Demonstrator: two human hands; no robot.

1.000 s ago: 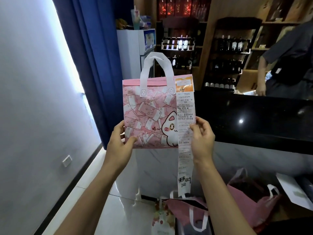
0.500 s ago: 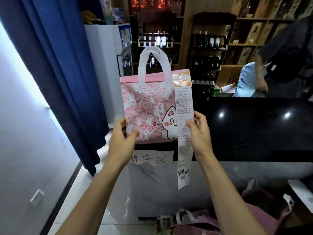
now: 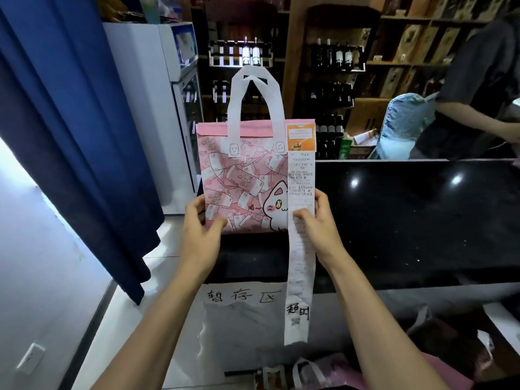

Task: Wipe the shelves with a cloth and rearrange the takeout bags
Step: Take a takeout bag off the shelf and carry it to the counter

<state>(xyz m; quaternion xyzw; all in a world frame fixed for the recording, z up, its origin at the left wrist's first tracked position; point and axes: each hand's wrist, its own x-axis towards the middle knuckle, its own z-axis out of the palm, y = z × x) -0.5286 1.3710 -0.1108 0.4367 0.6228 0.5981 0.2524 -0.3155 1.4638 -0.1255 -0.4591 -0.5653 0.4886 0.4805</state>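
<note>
A pink takeout bag (image 3: 242, 181) with white handles and a cat print stands upright at the left end of the black counter top (image 3: 408, 220). My left hand (image 3: 201, 235) grips its lower left corner, thumb on the front. My right hand (image 3: 316, 223) grips the lower right edge, thumb pressing the long white receipt (image 3: 298, 266) that hangs from the bag down past the counter's front edge. No cloth is in view.
More pink bags (image 3: 439, 356) lie on the floor at lower right. A paper sign (image 3: 244, 295) is taped to the counter front. A blue curtain (image 3: 70, 122) hangs at left, a white fridge (image 3: 152, 108) behind. Another person (image 3: 484, 88) stands behind the counter by bottle shelves.
The bag has moved forward and down with both hands, and its base now sits at the counter's left end. The view has shifted to the right.
</note>
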